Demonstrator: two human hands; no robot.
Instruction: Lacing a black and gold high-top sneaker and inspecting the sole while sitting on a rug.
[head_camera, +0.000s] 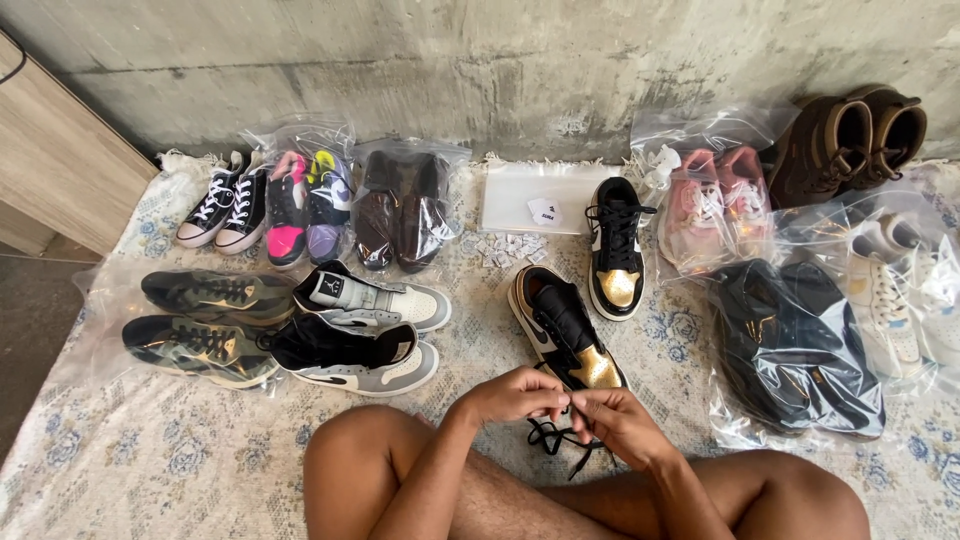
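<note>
Both hands, left hand and right hand, pinched shut on the black lace by the black-and-gold sneaker; we judged lacing underway, next eyelet needs threading.

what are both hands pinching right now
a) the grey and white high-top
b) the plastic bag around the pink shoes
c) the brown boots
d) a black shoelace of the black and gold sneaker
d: the left hand and the right hand meet on the black shoelace, which hangs down by the toe of the black and gold sneaker in front of the crossed legs.
</note>
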